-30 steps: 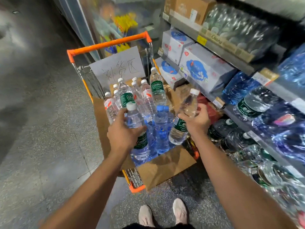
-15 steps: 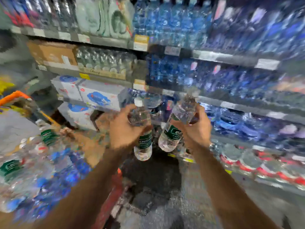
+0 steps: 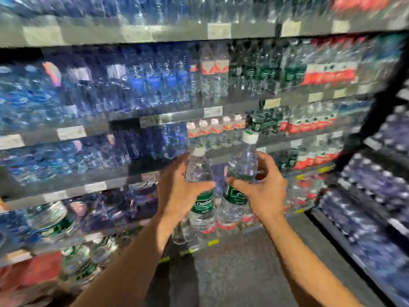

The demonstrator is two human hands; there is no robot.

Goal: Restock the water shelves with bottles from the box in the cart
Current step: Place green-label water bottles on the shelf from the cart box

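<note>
Two bottles, one per hand: left hand [image 3: 177,191], right hand [image 3: 263,193]; shelves [image 3: 155,120] blurred.

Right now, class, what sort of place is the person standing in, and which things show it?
Probably a shop's drinks aisle: long shelves packed with bottled water, price tags on the shelf edges, and each hand gripping a green-labelled bottle.
</note>
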